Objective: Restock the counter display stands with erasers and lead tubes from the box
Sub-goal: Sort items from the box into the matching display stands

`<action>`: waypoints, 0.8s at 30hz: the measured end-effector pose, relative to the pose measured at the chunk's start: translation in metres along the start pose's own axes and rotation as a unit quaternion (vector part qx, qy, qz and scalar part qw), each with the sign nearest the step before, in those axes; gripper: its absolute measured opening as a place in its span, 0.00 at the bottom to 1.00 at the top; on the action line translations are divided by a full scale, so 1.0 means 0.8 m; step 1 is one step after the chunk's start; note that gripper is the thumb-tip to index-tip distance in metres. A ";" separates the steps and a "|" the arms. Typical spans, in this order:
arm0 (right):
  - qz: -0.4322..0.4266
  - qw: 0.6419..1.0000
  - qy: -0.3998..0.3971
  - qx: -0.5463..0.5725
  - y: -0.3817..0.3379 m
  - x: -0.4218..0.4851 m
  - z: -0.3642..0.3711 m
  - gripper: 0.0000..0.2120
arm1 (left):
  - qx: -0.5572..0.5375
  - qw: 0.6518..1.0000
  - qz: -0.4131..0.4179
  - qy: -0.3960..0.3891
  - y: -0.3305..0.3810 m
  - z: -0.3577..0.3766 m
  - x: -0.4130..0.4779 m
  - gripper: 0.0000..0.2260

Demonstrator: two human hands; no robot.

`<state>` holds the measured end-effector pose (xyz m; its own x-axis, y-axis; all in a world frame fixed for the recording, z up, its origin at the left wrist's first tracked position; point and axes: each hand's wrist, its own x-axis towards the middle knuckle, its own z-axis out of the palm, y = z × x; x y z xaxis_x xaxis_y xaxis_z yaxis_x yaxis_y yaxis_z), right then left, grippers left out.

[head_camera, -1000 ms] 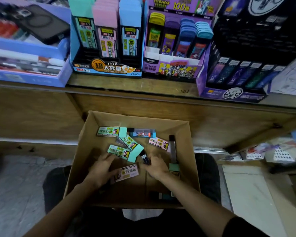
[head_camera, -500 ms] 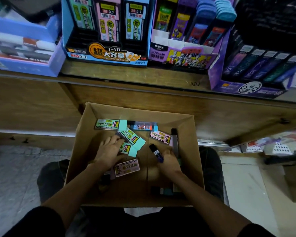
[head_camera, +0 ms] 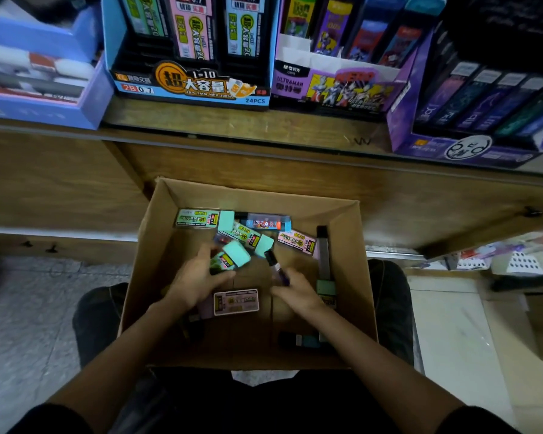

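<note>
Left grip (head_camera: 198, 283): clamped on mint lead pack (head_camera: 232, 258).
Right grip (head_camera: 295, 292): pinching purple lead tube (head_camera: 275, 267).
Box (head_camera: 156, 261): both grips mid-floor, apart from walls.

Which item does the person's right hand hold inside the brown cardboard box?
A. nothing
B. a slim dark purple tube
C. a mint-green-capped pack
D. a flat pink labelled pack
B: the right hand pinches the slim dark purple tube; the left hand grips the mint-green-capped pack, and the flat pink labelled pack lies loose in the brown cardboard box.
</note>
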<state>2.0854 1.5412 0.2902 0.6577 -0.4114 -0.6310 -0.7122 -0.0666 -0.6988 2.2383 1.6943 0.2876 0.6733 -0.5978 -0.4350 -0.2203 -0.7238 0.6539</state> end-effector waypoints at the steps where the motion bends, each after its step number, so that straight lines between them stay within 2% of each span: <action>1: -0.012 0.999 -0.029 -0.004 0.000 0.001 0.009 0.19 | -0.039 0.999 -0.010 0.023 -0.001 -0.004 -0.002 0.20; 4: -0.062 0.991 -0.052 -0.103 0.004 0.004 0.033 0.23 | -0.149 0.986 -0.038 0.061 -0.005 -0.020 -0.009 0.13; 8: -0.103 0.967 -0.028 -0.232 0.006 0.009 0.047 0.28 | -0.175 0.982 -0.052 0.048 -0.009 -0.031 -0.016 0.19; 12: -0.056 0.966 -0.055 -0.247 0.003 0.011 0.044 0.29 | -0.176 0.982 -0.049 0.039 -0.009 -0.029 -0.021 0.17; 14: -0.048 0.972 -0.072 -0.219 0.001 0.009 0.036 0.26 | -0.192 0.980 -0.043 0.041 -0.009 -0.026 -0.025 0.15; 17: -0.008 0.990 -0.077 -0.121 0.000 0.001 0.017 0.21 | -0.243 0.967 -0.059 0.052 -0.006 -0.020 -0.031 0.13; 19: 0.021 0.998 -0.047 -0.046 -0.003 -0.008 0.002 0.18 | -0.310 0.944 -0.092 0.066 0.005 -0.016 -0.033 0.13; 21: 0.017 0.998 -0.023 0.052 -0.015 -0.020 -0.011 0.14 | -0.403 0.906 -0.104 0.070 0.022 -0.013 -0.038 0.13; 22: 0.004 0.995 -0.019 0.097 -0.022 -0.026 -0.017 0.13 | -0.438 0.891 -0.099 0.061 0.033 -0.012 -0.041 0.12; 24: -0.029 0.988 -0.027 0.149 -0.039 -0.041 -0.026 0.12 | -0.465 0.882 -0.063 0.041 0.054 -0.007 -0.046 0.11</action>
<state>2.0813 1.5380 0.3397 0.7128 -0.3657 -0.5985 -0.5747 0.1846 -0.7973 2.2076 1.6869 0.3352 0.7075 -0.4785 -0.5201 0.5097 -0.1644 0.8445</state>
